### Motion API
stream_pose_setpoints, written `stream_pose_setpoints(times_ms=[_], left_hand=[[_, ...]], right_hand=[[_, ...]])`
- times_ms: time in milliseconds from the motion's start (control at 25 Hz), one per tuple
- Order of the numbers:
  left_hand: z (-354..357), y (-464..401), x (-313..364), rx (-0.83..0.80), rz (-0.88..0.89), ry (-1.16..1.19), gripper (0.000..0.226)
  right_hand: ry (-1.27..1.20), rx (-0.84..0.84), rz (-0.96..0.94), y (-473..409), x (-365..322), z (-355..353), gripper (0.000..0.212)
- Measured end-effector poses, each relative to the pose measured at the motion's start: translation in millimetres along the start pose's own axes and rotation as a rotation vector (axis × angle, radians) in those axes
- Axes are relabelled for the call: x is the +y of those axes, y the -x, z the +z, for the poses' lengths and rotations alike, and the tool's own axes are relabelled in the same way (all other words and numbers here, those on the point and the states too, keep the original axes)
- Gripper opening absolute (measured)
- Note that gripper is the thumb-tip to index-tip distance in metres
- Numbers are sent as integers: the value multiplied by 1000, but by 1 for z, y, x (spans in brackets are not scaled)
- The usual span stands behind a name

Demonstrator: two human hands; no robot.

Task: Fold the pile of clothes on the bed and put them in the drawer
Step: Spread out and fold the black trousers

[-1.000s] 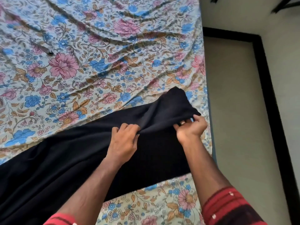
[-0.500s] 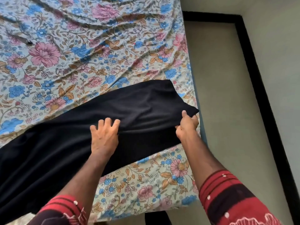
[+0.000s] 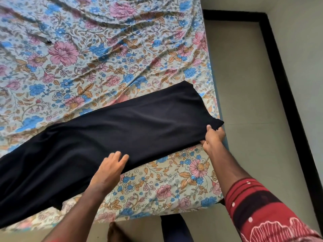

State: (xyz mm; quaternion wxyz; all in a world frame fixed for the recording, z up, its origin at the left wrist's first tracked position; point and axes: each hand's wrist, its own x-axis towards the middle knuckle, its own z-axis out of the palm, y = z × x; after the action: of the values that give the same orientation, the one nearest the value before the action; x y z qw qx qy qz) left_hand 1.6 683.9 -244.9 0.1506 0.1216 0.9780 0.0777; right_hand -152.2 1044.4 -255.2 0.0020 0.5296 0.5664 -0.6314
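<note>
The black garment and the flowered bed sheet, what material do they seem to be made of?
Black garment: looks like a soft, matte knit or fleece-like cloth; it shows no shine and lies in gentle folds. The exact fibre cannot be told.
Bed sheet: seems a thin printed woven cloth, perhaps cotton; it shows fine sharp wrinkles and a flat floral print.

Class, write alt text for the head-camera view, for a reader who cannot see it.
A person smooths a long black garment spread across a floral bedsheet; the left hand lies flat on it while the right hand pinches its end near the bed's edge. Red patterned sleeves show.
</note>
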Motion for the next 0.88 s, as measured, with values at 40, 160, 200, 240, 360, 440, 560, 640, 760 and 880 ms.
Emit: stream_pose_setpoints(times_ms=[40, 160, 200, 240, 360, 440, 560, 640, 760, 880], left_hand=[[4, 4, 1, -64, -23, 48, 70], [6, 5, 4, -172, -107, 172, 58], [4, 6, 4, -173, -129, 203, 54], [0, 6, 4, -159, -130, 206, 52], [-7, 3, 1, -133, -141, 183, 54], [-12, -2, 0, -163, -164, 196, 57], [-27, -1, 1, -163, -190, 224, 55], [-40, 4, -7, -147, -212, 226, 55], [-53, 34, -41, -98, -332, 220, 52], [-49, 70, -87, -88, -423, 233, 48]], right_hand=[[30, 26, 4, 1, 8, -3, 21], [196, 161, -67, 0, 21, -8, 43], [251, 188, -90, 3, 19, -9, 51], [326, 212, -115, 10, 15, -9, 57], [838, 279, -373, 36, 6, -3, 67], [1064, 220, -606, 58, 13, 11, 63], [1163, -14, -812, 92, 44, 38, 50], [1195, -177, -833, 120, 67, 59, 44], [1296, -430, -872, 180, 103, 98, 41], [1382, -612, -987, 234, 134, 140, 41]])
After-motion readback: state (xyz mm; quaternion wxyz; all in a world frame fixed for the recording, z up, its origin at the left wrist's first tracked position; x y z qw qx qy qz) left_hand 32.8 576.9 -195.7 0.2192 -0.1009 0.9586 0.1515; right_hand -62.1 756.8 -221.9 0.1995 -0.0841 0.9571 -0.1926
